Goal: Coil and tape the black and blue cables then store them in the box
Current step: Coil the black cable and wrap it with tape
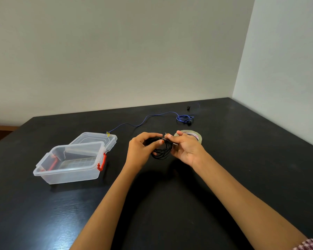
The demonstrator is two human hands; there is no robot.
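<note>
A coiled black cable (pixel 161 152) hangs between both hands above the middle of the black table. My left hand (pixel 143 150) grips the coil's top left side with curled fingers. My right hand (pixel 185 147) pinches the coil's right side between thumb and fingers. A roll of clear tape (pixel 197 136) lies flat just behind my right hand. The blue cable (pixel 152 117) lies stretched across the far side of the table, loosely looped at its right end (pixel 183 118). The clear plastic box (pixel 70 162) with red latches stands open at the left.
The box's clear lid (pixel 96 139) lies behind the box, partly under its far rim. The black table (pixel 242 159) meets a grey wall at the back and a white wall at the right.
</note>
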